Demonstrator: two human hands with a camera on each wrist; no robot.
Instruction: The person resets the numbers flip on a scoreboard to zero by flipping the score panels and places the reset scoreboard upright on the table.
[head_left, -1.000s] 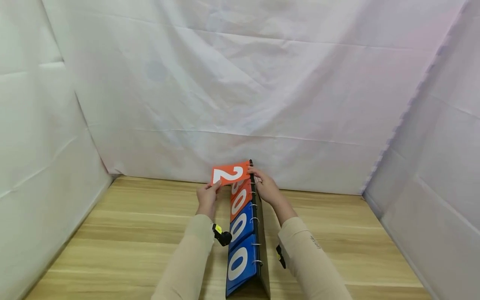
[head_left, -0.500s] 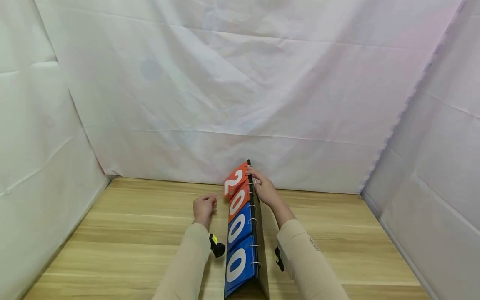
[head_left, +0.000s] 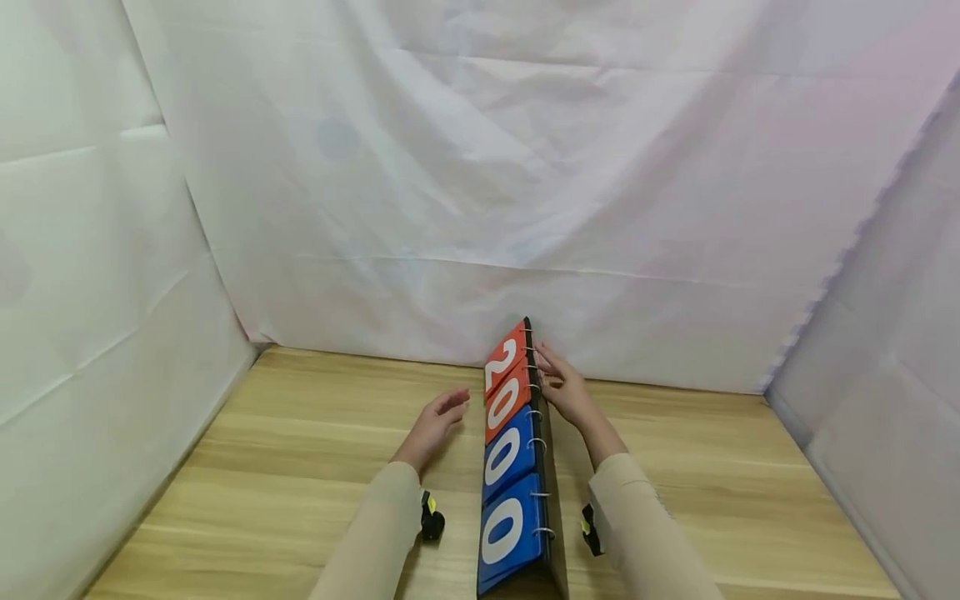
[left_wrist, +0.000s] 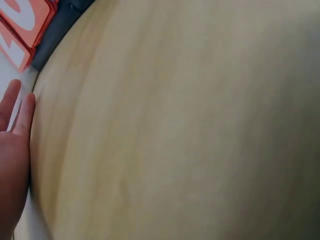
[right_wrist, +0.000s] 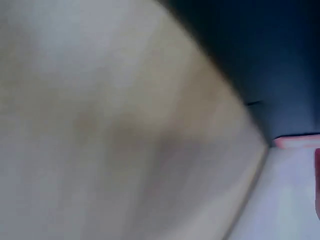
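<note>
Left hand (head_left: pixel 435 425) hovers above the light wooden counter (head_left: pixel 300 467), fingers relaxed and spread, holding nothing, just left of the tent-shaped flip scoreboard with orange and blue number cards (head_left: pixel 513 458). Right hand (head_left: pixel 566 392), fingers extended, rests against the scoreboard's ringed top edge, near the counter's far edge.

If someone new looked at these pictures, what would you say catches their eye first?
The flip scoreboard standing on edge mid-table, its orange and blue cards reading 2, 0, 0, 0. The right hand is at its far end by the rings, while the left hand hovers open beside it over the wooden table. White sheeting drapes all around.
</note>
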